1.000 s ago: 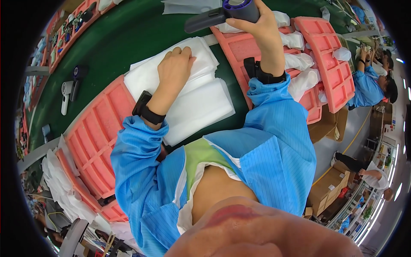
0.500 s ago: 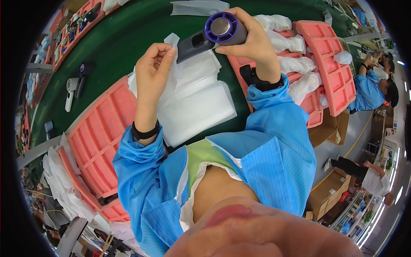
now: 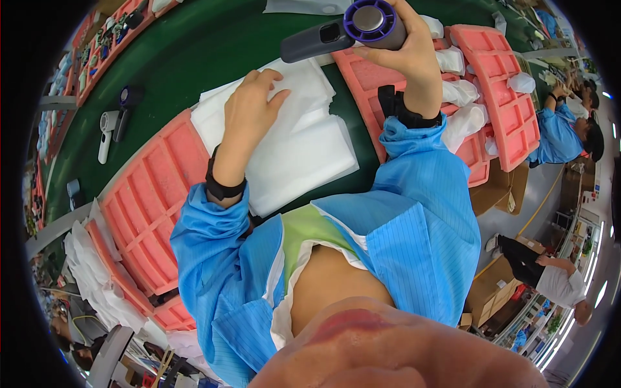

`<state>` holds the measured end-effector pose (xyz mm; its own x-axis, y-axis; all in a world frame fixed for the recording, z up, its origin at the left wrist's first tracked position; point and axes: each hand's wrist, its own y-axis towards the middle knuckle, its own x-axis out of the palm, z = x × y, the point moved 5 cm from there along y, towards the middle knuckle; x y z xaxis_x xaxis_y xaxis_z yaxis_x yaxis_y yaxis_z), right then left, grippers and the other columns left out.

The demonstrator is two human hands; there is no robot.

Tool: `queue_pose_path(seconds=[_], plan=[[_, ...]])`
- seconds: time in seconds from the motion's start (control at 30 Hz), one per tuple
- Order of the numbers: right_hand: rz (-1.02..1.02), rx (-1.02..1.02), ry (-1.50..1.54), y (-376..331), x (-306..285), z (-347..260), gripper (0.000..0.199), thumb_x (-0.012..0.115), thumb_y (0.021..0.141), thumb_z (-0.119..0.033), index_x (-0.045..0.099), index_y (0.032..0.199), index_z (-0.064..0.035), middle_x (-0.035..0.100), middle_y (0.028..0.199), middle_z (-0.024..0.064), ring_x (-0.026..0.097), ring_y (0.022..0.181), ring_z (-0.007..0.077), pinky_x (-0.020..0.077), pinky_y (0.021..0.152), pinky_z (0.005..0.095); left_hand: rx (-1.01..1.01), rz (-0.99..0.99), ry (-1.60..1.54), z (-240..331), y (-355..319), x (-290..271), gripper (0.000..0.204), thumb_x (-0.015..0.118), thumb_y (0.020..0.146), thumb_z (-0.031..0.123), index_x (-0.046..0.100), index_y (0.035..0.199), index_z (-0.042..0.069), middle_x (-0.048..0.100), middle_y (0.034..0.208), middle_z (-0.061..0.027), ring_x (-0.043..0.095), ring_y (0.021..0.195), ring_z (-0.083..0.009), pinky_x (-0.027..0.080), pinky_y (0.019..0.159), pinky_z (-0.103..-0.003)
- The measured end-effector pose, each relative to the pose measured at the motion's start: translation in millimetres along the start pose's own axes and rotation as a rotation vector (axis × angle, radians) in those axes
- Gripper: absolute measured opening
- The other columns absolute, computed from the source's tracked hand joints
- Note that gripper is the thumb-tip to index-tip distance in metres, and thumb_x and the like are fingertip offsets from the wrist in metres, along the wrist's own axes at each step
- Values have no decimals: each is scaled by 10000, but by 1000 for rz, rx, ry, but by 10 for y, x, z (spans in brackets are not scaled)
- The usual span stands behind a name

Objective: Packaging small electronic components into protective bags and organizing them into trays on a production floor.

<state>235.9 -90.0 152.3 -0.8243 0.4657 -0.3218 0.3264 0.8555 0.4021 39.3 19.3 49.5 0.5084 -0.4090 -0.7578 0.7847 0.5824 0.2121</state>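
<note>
My right hand [image 3: 413, 48] grips the round head of a dark grey handheld fan [image 3: 317, 41]. Its purple-rimmed, vaned end with a silvery centre faces up, and the handle points left. Below it, my left hand [image 3: 252, 107] is over a stack of white wrapping sheets [image 3: 304, 158], fingers apart and nothing held. The fingertips are at the upper part of the stack; whether they press on a sheet I cannot tell.
A pink compartment tray [image 3: 155, 200] lies left of the sheets. At right, pink trays [image 3: 498, 97] hold several white-wrapped items [image 3: 467, 123]. Two more fans, one white [image 3: 105, 137] and one dark [image 3: 123, 116], rest on the green work surface [image 3: 174, 77]. Co-workers stand far right.
The fan has moved right and slightly up in my right hand. My left hand has let go of the sheet corner it pinched and moved right, its fingers now spread.
</note>
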Motion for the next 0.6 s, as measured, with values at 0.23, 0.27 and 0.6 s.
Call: queue_pose_path(seconds=[0.23,0.27,0.6], plan=[[-102,-259,144,27,118,-95,541,807,595,-94,526,1054,-39,570,946,17,533,876,107,435,805,253,70,0,109,184,-56,310,163,701,791,181,628,888,72,609,831,-88,629,732,-285,482,589,-388],[-94,-163,75,28,120,-116,533,804,600,-94,526,1052,-39,571,943,19,532,873,107,436,801,254,72,-2,109,165,-50,338,163,701,791,181,628,888,72,609,831,-88,629,732,-285,482,589,-388],[-89,84,188,-35,29,-100,542,802,598,-91,527,1059,-18,585,956,42,551,899,129,438,831,255,19,99,-281,-20,9,-118,96,686,822,116,652,864,37,621,786,-43,544,626,-141,423,556,-261]])
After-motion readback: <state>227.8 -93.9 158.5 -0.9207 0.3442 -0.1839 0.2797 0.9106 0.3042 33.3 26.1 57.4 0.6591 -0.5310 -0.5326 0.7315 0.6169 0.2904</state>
